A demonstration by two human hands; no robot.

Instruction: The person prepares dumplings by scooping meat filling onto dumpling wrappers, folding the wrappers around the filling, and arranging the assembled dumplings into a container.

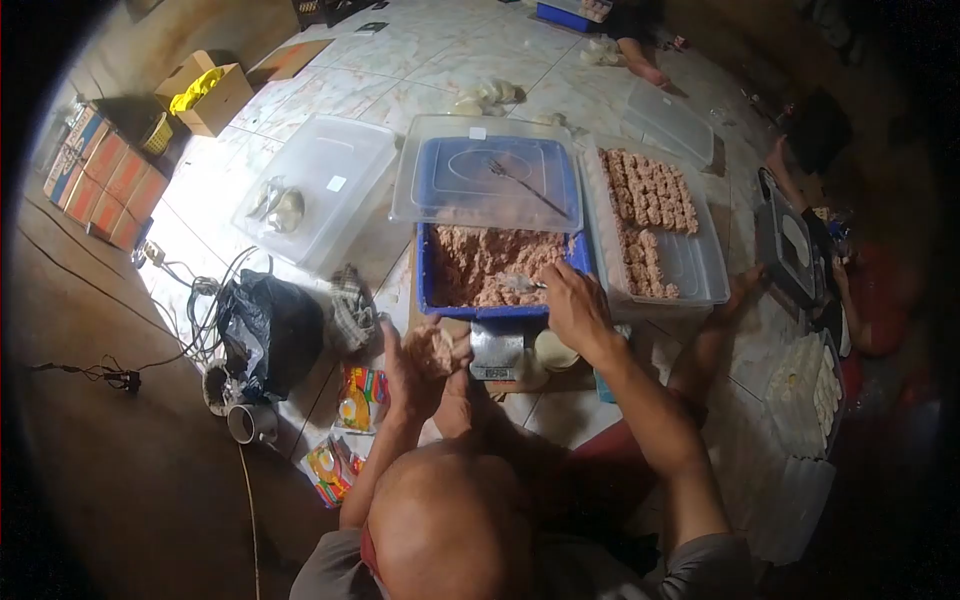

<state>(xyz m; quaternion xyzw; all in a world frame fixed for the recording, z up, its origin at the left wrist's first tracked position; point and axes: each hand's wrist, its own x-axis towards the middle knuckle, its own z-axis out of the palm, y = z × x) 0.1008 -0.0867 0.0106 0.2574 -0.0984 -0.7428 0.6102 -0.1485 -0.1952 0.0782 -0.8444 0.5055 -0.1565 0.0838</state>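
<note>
A blue tub (432,275) holds a pinkish minced mixture (480,262), its back part covered by a clear lid (410,165) with a fork lying on top. My right hand (578,305) is closed on a spoon (520,284) whose bowl rests in the mixture. In front of the tub's left corner, my left hand (415,365) is cupped round a lump of the mixture (433,350). A small scale (497,350) stands at the tub's front edge, beside a pale round item (556,350). Right of the tub, a clear container (705,270) holds rows of shaped pieces (648,195).
A clear lid (345,150) bearing small bags lies left. Nearby are a black plastic bag (265,325), cables, a mug (243,424), a checked cloth (352,308) and noodle packets (362,400). Another person's arm (785,175) and container (790,240) are at the right.
</note>
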